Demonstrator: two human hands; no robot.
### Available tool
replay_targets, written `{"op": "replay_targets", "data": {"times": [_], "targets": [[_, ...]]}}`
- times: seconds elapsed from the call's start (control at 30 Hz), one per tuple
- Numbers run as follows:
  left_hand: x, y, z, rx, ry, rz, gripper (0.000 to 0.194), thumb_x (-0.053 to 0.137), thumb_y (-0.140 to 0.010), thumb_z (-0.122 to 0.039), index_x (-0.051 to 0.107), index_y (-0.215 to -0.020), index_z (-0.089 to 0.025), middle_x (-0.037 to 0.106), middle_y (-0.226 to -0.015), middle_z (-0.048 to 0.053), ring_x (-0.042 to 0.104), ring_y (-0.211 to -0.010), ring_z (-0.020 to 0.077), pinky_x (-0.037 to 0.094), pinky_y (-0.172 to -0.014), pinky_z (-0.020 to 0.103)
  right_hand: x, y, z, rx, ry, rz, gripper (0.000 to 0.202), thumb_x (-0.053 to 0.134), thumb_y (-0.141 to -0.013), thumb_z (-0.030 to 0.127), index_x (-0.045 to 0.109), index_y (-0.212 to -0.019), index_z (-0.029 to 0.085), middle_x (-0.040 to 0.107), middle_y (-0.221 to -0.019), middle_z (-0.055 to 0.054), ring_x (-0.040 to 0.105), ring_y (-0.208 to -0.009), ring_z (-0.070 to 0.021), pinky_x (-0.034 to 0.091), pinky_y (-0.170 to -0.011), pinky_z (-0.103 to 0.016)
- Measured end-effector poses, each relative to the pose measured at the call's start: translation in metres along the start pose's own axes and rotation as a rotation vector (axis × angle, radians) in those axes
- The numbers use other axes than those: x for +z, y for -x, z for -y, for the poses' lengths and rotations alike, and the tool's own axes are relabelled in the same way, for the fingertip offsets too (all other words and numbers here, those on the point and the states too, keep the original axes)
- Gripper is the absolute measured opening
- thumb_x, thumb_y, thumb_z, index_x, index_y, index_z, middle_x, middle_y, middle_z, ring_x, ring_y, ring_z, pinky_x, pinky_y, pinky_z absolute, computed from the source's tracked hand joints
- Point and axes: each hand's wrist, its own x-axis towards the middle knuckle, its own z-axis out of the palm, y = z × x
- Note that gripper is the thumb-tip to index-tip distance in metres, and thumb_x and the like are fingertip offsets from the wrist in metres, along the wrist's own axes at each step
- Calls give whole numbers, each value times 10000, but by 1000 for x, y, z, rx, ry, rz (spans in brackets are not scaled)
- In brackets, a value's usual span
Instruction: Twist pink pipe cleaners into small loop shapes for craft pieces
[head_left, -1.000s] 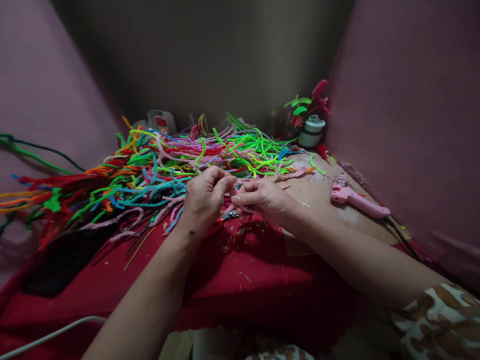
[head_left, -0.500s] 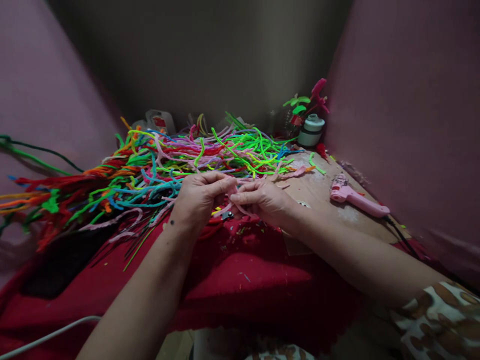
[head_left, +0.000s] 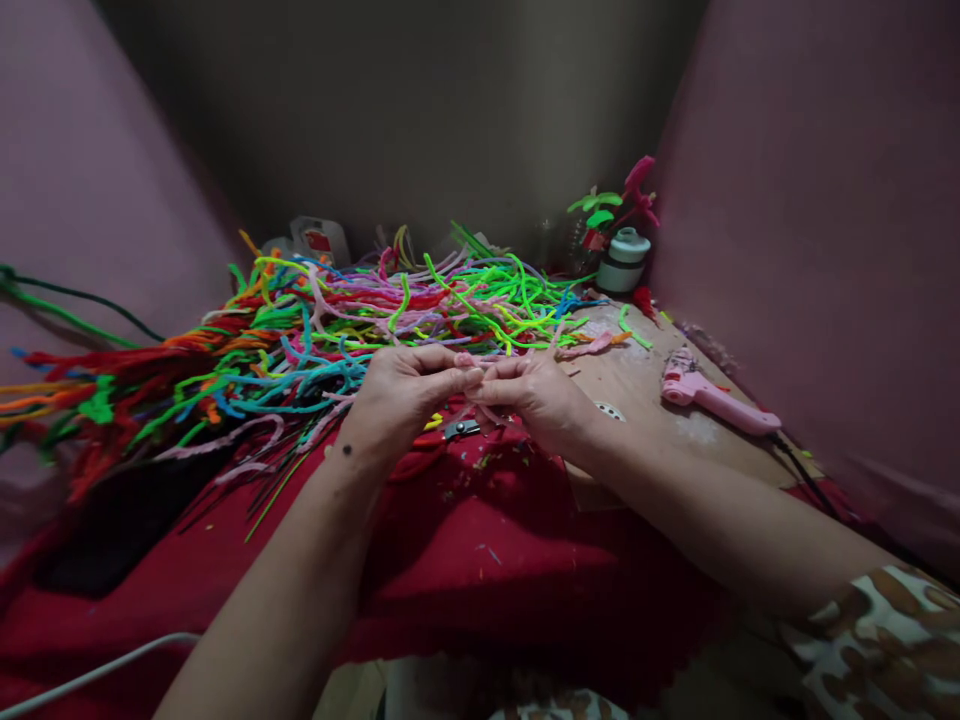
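Note:
Both hands meet over the front of the work surface, thumbs and fingertips nearly touching. My left hand [head_left: 409, 392] is closed in a pinch on a pink pipe cleaner [head_left: 465, 359], of which a small bunched piece shows above the fingertips. The same pink strands are pinched by my right hand [head_left: 529, 388], and loose ends hang below the fingers. Most of the held part is hidden by the fingers. Beneath the hands lie red-handled scissors [head_left: 460, 429], only partly visible, on the red cloth [head_left: 495, 540].
A large heap of multicoloured pipe cleaners [head_left: 360, 310] spreads behind and to the left. On the board [head_left: 645, 370] at right rests a pink glue gun [head_left: 712, 400] with a cable. A lidded jar [head_left: 624, 262] stands at the back. A black flat object [head_left: 112, 540] lies at front left.
My fingers have shifted their grip on the pink pipe cleaner, with the left thumb now straighter beside the right one. More of the scissors shows below the hands.

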Motion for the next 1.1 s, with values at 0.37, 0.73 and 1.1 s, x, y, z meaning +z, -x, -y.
{"op": "replay_targets", "data": {"times": [0.37, 0.73, 1.1], "targets": [[-3, -1, -4, -16, 8, -119, 239, 601, -737, -378, 695, -786, -163, 563, -549, -14, 443, -437, 80, 327, -416, 195, -4, -5, -6, -37, -107, -64, 236, 662, -700, 293, 566, -547, 140, 510, -517, 19, 411, -486, -74, 300, -519, -247], [16, 11, 6, 329, -480, -299, 166, 603, -762, -300, 696, -716, -170, 675, -668, 10, 534, -566, 104, 379, -575, 219, -4, -5, -11, -115, -122, -203, 296, 678, -715, 311, 504, -540, 148, 421, -496, 52, 324, -469, -58, 215, -491, -245], [17, -4, 15, -225, 408, -34, 176, 649, -693, -301, 599, -773, -153, 492, -522, -53, 355, -385, 48, 241, -374, 182, -14, -16, -14, -31, -363, -266, 253, 764, -594, 295, 565, -644, 148, 505, -545, 40, 398, -481, -65, 304, -493, -230]]}}
